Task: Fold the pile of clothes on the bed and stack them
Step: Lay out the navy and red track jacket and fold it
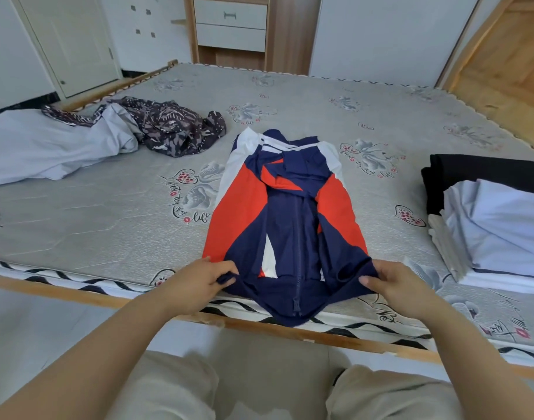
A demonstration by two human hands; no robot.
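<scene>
Head view: the jacket lies on the bed near its front edge, sleeves folded inward. The left hand and right hand each pinch a hem corner. Judged partly complete: a folded stack sits right; a patterned garment and pale garment remain unfolded left. Nothing obstructs the fold.

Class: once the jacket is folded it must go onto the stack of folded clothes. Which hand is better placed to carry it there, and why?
The right hand, probably. The stack lies on the bed's right side, nearer that hand than the left hand. Both hands grip the jacket hem now, so the left would have to cross over.
</scene>
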